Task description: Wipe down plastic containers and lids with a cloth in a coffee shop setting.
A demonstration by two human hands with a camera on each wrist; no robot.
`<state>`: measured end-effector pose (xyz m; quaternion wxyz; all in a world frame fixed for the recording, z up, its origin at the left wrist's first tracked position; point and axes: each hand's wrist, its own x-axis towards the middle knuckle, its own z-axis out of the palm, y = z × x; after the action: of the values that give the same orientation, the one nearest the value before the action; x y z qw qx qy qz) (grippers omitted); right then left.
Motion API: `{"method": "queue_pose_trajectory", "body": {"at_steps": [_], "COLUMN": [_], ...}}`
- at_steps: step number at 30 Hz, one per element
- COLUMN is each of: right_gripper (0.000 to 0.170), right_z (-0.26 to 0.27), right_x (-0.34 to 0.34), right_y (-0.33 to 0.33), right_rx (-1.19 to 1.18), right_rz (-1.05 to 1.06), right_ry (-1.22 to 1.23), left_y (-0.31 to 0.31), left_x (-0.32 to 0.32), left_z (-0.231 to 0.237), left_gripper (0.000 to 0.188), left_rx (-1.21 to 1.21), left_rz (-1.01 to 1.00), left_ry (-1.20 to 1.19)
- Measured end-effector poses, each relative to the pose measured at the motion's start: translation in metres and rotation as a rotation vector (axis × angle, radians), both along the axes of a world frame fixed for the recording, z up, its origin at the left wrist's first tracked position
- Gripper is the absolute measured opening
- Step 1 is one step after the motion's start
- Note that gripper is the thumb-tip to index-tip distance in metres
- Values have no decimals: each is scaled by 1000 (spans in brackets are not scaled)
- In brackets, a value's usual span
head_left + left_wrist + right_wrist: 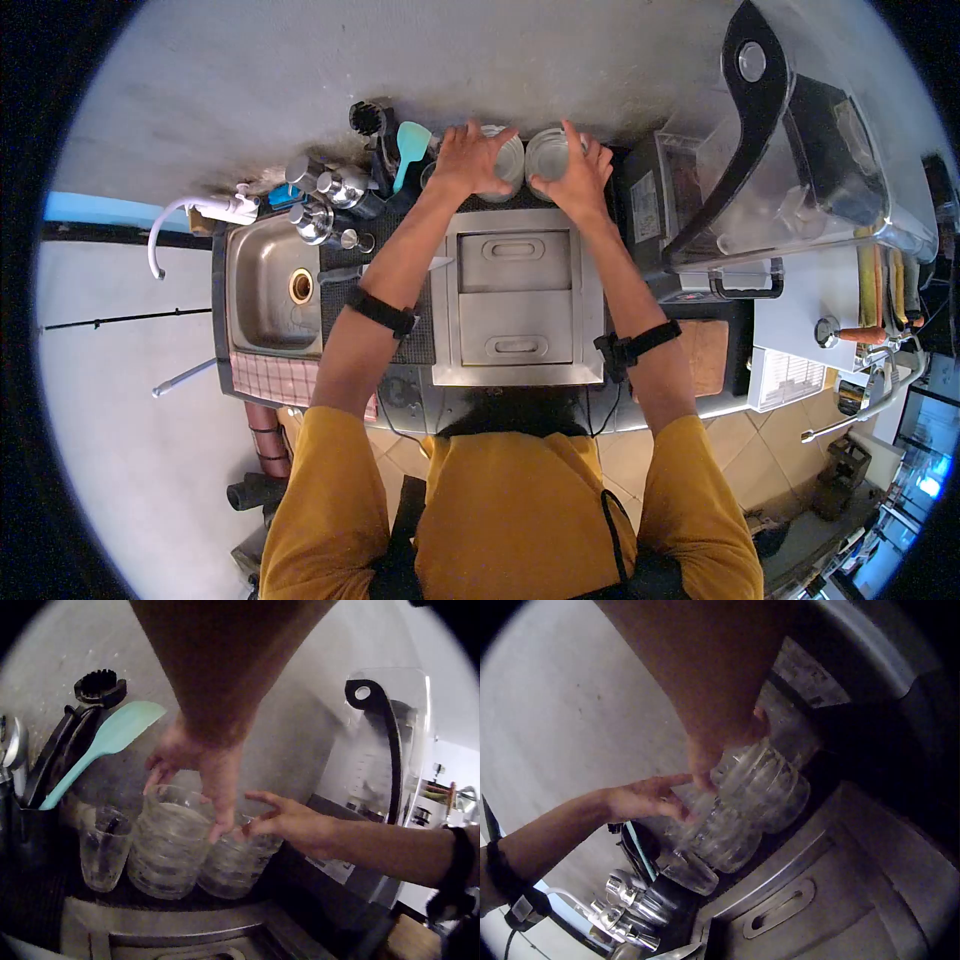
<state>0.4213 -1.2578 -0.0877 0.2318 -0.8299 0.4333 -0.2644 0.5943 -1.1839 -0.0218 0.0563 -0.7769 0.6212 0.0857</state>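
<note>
Two stacks of clear glass bowls stand side by side against the wall. My left hand (470, 163) (201, 761) spans the rim of the left stack (511, 167) (166, 855), thumb on its right side and fingers on the far left. Around the top of the right stack (549, 155) (778, 796) my right hand (582, 180) (721, 746) has its thumb and fingers spread on opposite sides. The palms hide parts of both rims. A clear tumbler (103, 855) (690, 871) is left of the left stack.
In front of the bowls lies a steel unit with two recessed handles (515, 335). A knife (345, 273) lies on a dark mat beside it. Left are a turquoise spatula (411, 143), steel shakers (312, 220) and a sink (265, 320); right, a large clear-lidded machine (650, 200).
</note>
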Motion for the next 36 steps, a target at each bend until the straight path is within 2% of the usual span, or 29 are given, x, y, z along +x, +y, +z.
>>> {"method": "queue_pose_trajectory", "body": {"at_steps": [8,14,28,36], "right_gripper": [110,107,108,107], "right_z": [6,-6,-3,-1], "right_x": [1,-2,-2,-2], "right_y": [1,-3,-4,-4], "right_rx": [5,-67,-51,-47], "right_rz": [7,38,51,60], "right_ry": [36,10,25,26], "left_y": [-3,-8,-5,-5], "left_x": [6,-3,-9,-13], "left_z": [-11,5,-20,-20], "left_gripper": [104,100,101,100], "left_rx": [-22,150,15,19], "left_rz": [-13,37,60,77], "left_ry": [13,-37,-113,-85]}}
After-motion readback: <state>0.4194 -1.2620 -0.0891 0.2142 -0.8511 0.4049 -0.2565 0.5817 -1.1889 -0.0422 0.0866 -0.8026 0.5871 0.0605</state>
